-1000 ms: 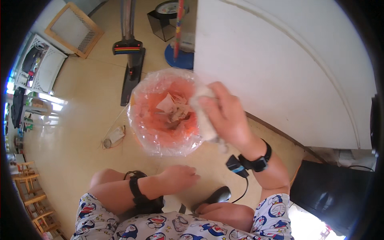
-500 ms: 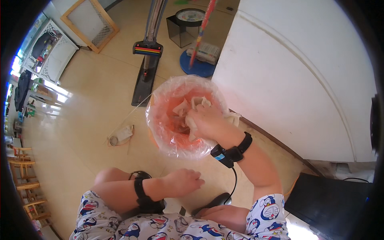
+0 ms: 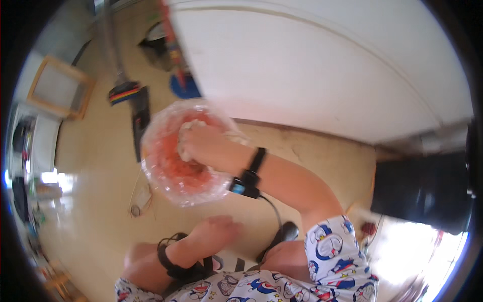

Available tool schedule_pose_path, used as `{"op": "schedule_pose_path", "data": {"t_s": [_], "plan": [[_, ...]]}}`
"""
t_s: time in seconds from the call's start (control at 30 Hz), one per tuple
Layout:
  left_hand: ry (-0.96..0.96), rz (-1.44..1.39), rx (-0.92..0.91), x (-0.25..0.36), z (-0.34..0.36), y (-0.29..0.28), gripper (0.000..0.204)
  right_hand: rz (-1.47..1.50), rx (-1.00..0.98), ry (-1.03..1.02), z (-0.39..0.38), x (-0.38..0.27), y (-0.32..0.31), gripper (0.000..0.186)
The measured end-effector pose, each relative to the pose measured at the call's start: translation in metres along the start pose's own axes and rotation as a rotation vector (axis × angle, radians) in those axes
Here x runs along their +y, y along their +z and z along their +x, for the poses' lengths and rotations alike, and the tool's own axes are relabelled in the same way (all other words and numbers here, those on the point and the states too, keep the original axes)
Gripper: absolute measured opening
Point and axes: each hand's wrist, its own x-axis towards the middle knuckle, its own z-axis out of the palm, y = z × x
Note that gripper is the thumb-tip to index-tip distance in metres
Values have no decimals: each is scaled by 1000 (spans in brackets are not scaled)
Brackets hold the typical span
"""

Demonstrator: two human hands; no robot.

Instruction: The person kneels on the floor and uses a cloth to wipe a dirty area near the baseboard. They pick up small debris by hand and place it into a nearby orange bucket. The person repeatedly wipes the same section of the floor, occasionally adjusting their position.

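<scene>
An orange-red bin lined with a clear plastic bag stands on the floor in front of me. My right hand reaches down into its mouth, with fingers curled on crumpled off-white paper. Some of the paper shows above and beside the knuckles; the fingertips are hidden. Near my lap, apart from the bin, is my left hand. Motion smears its fingers, and I see nothing held in it.
A mop stands beyond the bin on the left, with a blue round base near it. The white panel rises at the far right. A dark flat screen is on the right. A small corded item lies on the floor.
My view has swung right, so the bin and mop sit farther left in the picture. My right hand remains inside the bin with the paper.
</scene>
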Motion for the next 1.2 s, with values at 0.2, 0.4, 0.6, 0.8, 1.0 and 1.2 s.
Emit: {"op": "schedule_pose_path", "data": {"t_s": [0.2,0.4,0.6,0.8,1.0,1.2], "plan": [[-24,-10,-11,3,8,1,26,164,587,150,-13,-11,-32,23],[-45,-47,-63,-8,14,4,25,570,601,179,-65,35,-56,33],[-66,-83,-19,-5,20,9,24,766,436,568,-198,81,-99,43],[-73,-109,-47,-9,34,14,22,662,316,1270,-344,112,-83,35],[-99,-101,-75,-13,47,22,24,750,592,1602,-469,129,-11,42],[-203,-80,-133,-10,57,28,23,631,804,1680,-539,159,54,33]]}}
